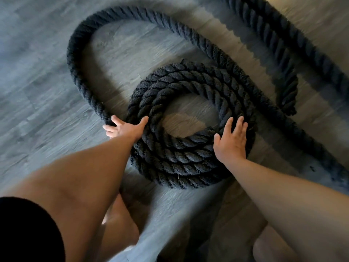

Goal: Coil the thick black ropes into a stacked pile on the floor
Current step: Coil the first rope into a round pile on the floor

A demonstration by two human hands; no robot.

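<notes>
Here, one coil (179,163) of thick black rope, three turns showing, lies on the floor (47,91) between a person's hands. The right hand (231,142) rests flat on its right side, fingers straight, holding nothing. The left hand (123,128), at the coil's left edge and nearer the slack, curls its fingers round the loose rope (75,63), which runs forward from it and loops back. A second rope (283,53) ends beyond the right hand.

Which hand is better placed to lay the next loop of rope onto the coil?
Left, probably. The left hand curls over the loose rope where it joins the coil; the right hand lies flat on the coil's right side, away from it.
</notes>
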